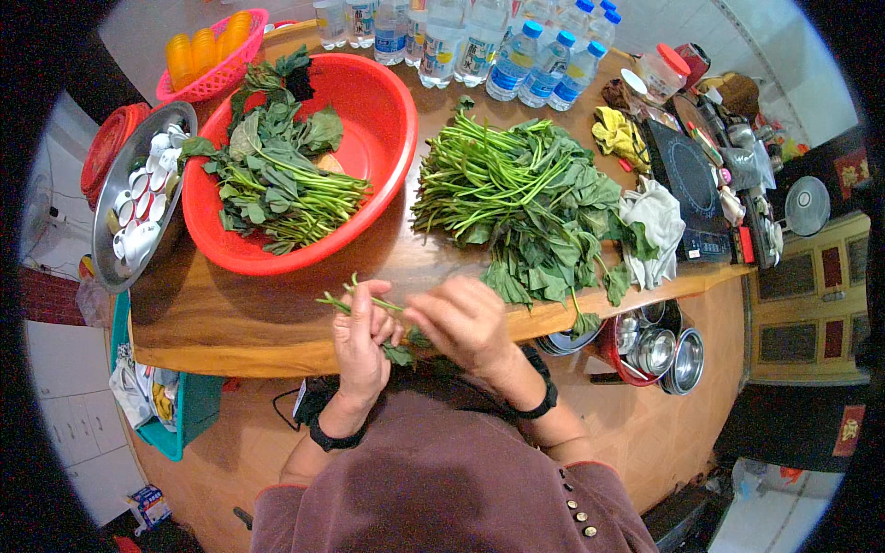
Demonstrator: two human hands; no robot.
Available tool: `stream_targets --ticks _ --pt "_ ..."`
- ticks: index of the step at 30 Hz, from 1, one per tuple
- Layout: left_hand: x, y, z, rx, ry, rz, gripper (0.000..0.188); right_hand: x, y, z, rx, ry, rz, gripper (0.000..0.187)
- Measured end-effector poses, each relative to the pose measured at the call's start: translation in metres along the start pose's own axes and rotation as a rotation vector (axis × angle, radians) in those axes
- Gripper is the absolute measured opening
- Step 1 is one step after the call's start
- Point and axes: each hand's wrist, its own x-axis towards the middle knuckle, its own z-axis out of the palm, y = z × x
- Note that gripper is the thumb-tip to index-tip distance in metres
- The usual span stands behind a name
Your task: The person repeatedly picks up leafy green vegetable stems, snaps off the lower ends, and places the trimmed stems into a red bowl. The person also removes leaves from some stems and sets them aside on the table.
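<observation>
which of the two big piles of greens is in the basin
The left-hand pile, inside the red basin; the right-hand pile lies on the wooden table, beside the white cloth.

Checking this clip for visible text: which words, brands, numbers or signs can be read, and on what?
Bottle labels: printed characters, wording not copied here.
Red signs, right side: gold characters, not copied here.
Black cooktop: panel markings too small to read.
Blue-and-white box, lower left: print too small to read.

Gap between basin (pixel 376 120) and leafy pile (pixel 525 189)
</observation>
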Motion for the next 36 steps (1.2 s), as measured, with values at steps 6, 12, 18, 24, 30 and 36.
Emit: stream_targets --ticks 6,12,18,24,30,36 --pt "0.003 0.004 -0.011 -0.017 0.037 0.004 0.028 0.025 0.049 -0.043 -0.431 0.16 0.18 0.022" --pt "0.002 0.002 -0.006 0.061 -0.041 0.116 0.031 0.039 0.077 -0.049 -0.644 0.039 0.137 0.018" --pt "0.003 0.006 -0.01 -0.092 -0.139 0.001 0.03 0.039 0.073 -0.056 -0.572 0.043 0.049 0.016" --pt "0.005 0.0 0.001 -0.012 -0.181 -0.024 0.021 0.031 0.051 -0.044 -0.199 0.116 -0.046 0.021" --pt "0.001 -0.007 0.021 -0.068 -0.177 -0.071 0.04 0.012 0.015 -0.014 -0.074 0.065 -0.073 0.025" --pt "0.0 -0.013 0.016 0.015 -0.102 -0.043 0.031 -0.004 0.003 0.002 0.034 0.033 0.024 0.03"
